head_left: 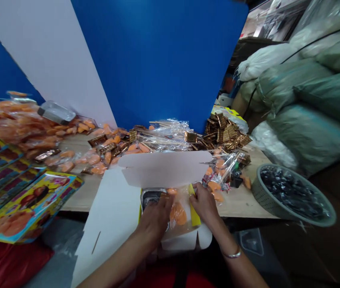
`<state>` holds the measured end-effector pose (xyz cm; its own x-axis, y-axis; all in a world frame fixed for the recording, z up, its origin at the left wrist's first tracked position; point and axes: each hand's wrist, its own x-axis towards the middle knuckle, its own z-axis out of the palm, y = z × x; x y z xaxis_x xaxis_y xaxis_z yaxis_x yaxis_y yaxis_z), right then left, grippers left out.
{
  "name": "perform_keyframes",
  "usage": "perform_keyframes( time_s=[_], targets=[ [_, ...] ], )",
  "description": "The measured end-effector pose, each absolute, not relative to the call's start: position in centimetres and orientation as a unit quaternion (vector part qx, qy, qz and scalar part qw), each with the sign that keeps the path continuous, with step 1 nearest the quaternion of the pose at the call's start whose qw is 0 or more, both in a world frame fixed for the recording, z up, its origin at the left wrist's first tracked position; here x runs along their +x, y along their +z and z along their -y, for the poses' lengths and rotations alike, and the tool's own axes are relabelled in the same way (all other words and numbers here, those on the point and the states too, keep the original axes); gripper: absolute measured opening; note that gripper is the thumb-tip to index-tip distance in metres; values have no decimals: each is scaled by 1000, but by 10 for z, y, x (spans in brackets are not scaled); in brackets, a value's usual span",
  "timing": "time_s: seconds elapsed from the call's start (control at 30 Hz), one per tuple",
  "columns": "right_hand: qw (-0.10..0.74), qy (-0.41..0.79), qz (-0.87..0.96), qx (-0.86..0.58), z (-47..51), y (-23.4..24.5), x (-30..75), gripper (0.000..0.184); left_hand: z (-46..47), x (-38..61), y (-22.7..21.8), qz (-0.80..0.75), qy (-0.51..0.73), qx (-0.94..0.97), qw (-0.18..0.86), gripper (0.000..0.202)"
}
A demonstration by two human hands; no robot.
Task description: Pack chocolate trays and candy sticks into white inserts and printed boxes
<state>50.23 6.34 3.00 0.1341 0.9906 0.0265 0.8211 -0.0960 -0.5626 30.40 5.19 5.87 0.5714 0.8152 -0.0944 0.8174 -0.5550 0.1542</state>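
An unfolded white cardboard box (114, 200) with yellow side edges lies in front of me. In its tray part are a dark plastic tray (151, 195) and orange pieces in a clear bag (178, 214). My left hand (154, 218) reaches into the box, its fingers together at a small gold-brown foil packet (165, 195), mostly hidden by the fingers. At the box's right side, my right hand (203, 202) pinches the yellow side wall (194, 212) between thumb and fingers.
Gold foil packets (225, 132), wrapped wooden sticks (166, 136) and bagged orange pieces (22, 124) are heaped along the table's back. Printed boxes (28, 206) stack at left. A basket (292, 196) of dark wrapped items stands right, below large sacks (316, 124). A blue panel (157, 60) rises behind.
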Motion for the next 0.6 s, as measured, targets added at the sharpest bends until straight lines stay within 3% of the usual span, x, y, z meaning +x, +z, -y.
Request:
perform_keyframes(
  time_s=[0.17,0.3,0.47,0.6],
  targets=[
    [335,285,621,-648,-67,31,533,26,-58,305,46,-439,35,894,81,61],
    [448,209,595,-633,-86,61,560,49,-62,303,50,-428,112,884,154,47],
    [363,168,699,-592,-103,95,545,36,-74,303,55,-404,154,855,286,36],
    [347,150,702,-604,-86,88,526,27,-76,304,53,-412,175,840,305,28]
  ],
)
